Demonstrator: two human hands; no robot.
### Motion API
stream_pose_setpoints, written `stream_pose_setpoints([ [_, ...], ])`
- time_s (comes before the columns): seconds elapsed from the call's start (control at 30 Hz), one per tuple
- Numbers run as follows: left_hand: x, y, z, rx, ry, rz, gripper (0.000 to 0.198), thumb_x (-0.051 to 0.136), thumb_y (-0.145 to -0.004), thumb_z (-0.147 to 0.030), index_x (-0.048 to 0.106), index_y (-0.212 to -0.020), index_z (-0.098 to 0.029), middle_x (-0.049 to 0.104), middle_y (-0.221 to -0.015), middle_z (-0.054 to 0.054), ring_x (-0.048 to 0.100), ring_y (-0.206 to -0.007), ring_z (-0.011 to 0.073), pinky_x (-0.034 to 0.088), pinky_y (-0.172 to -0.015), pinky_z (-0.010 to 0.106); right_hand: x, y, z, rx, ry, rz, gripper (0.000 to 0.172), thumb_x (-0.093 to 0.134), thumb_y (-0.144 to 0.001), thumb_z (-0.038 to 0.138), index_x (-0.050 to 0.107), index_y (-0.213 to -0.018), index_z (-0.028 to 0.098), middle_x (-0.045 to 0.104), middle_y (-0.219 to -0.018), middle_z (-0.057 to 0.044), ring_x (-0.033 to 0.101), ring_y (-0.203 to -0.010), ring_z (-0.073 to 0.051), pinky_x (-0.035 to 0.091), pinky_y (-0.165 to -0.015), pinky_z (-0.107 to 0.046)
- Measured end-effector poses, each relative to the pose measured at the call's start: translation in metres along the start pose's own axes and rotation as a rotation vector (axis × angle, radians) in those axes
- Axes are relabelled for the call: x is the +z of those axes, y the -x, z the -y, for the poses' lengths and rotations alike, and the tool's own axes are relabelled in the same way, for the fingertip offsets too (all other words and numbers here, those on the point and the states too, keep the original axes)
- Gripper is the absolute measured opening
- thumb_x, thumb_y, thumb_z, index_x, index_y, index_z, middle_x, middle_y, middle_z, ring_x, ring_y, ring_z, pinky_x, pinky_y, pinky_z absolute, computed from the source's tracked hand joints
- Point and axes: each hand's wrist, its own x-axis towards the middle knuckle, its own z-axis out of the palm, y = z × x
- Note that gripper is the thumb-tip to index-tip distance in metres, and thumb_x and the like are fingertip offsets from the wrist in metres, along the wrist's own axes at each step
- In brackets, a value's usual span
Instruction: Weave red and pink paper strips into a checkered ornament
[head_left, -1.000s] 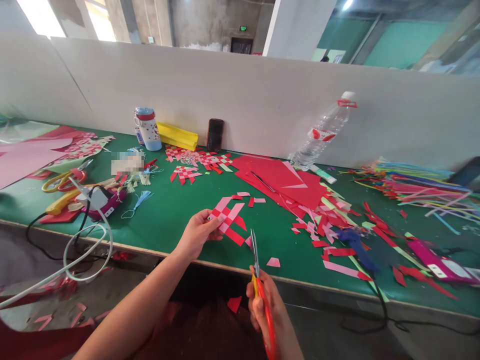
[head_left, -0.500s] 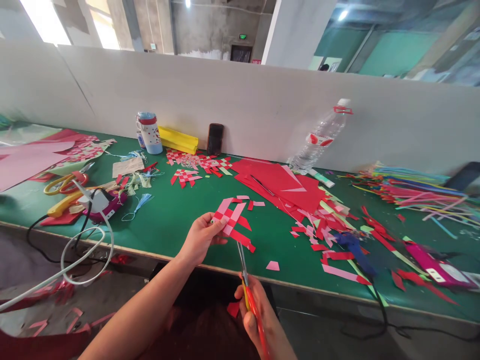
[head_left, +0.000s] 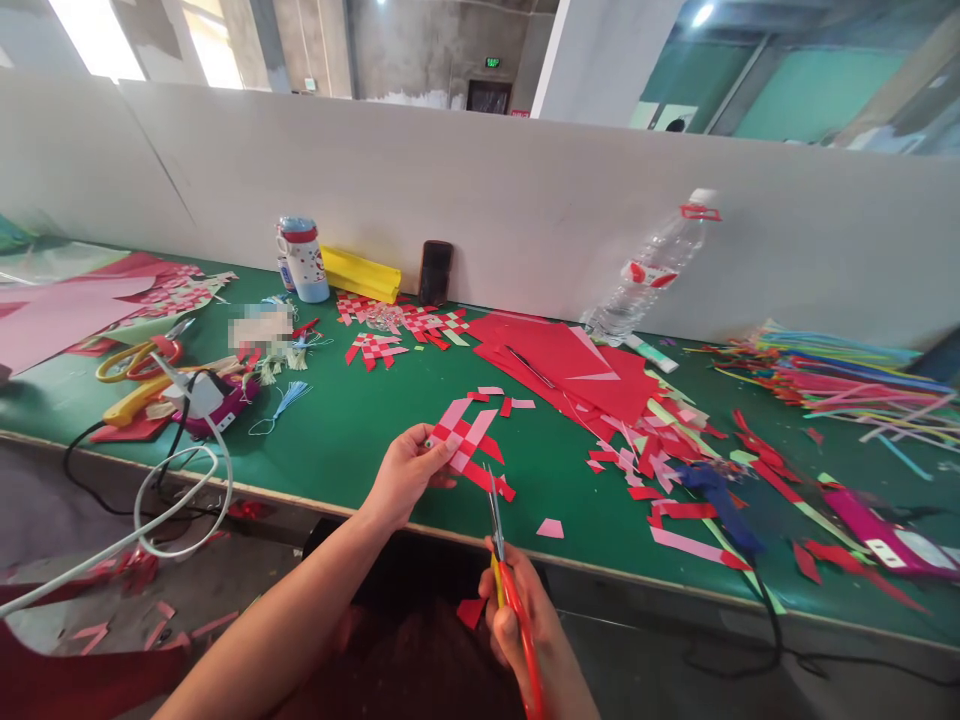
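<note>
A woven piece of red and pink paper strips point(head_left: 466, 438) is pinched between the thumb and fingers of my left hand point(head_left: 411, 474). Its loose strip ends point right and toward me. My right hand point(head_left: 529, 615) is closed around the red and yellow handles of a pair of scissors point(head_left: 495, 525). The blades point away from me, slightly parted, with their tips at the lowest red strip of the woven piece. Whether the blades touch the paper I cannot tell. Small red and pink offcuts point(head_left: 507, 405) lie just beyond the piece, and a pink scrap point(head_left: 550, 528) lies right of the blades.
Red paper sheets point(head_left: 555, 360) and a scrap pile lie right of centre, near a blue glue gun point(head_left: 724, 505). A plastic bottle point(head_left: 652, 270) leans on the partition. Left are a tumbler point(head_left: 306, 265), yellow-handled scissors point(head_left: 135, 362), a tassel point(head_left: 285, 402) and a cable point(head_left: 142, 500).
The scissors have moved slightly up and right, so the blade tips now overlap the lowest red strip. My left hand keeps its hold on the woven paper. The whole view has shifted a little.
</note>
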Motion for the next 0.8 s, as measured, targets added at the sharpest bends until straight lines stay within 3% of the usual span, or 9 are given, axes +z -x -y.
stream_pose_setpoints([
  [0.37, 0.0, -0.002, -0.002, 0.006, -0.017, -0.004, 0.049, 0.082, -0.063, -0.053, 0.061, -0.085, -0.016, 0.07, -0.071, 0.001, 0.066, -0.059, 0.011, 0.056, -0.052, 0.02, 0.0, -0.005, -0.01, 0.015, 0.037, -0.117, 0.078, 0.065, -0.062, 0.078, 0.055, -0.121, 0.028, 0.051, -0.076, 0.001, 0.021, -0.041, -0.003, 0.011, -0.031, -0.018],
  [0.63, -0.003, -0.003, -0.001, 0.018, -0.039, -0.001, 0.047, 0.081, -0.065, -0.052, 0.06, -0.085, -0.016, 0.071, -0.073, 0.002, 0.066, -0.06, 0.0114, 0.056, -0.052, 0.021, -0.001, -0.006, -0.008, 0.085, 0.047, -0.092, 0.083, 0.067, -0.061, 0.077, 0.054, -0.125, 0.025, 0.048, -0.067, 0.003, 0.031, -0.04, -0.005, 0.023, -0.031, -0.018],
  [0.8, -0.008, -0.007, -0.004, 0.018, -0.061, -0.013, 0.047, 0.081, -0.065, -0.052, 0.061, -0.086, -0.015, 0.071, -0.073, 0.002, 0.065, -0.06, 0.011, 0.056, -0.053, 0.021, 0.005, -0.007, -0.005, 0.107, 0.036, -0.151, 0.084, 0.071, -0.056, 0.075, 0.055, -0.121, 0.024, 0.05, -0.066, 0.003, 0.041, -0.041, -0.007, 0.029, -0.032, -0.018],
])
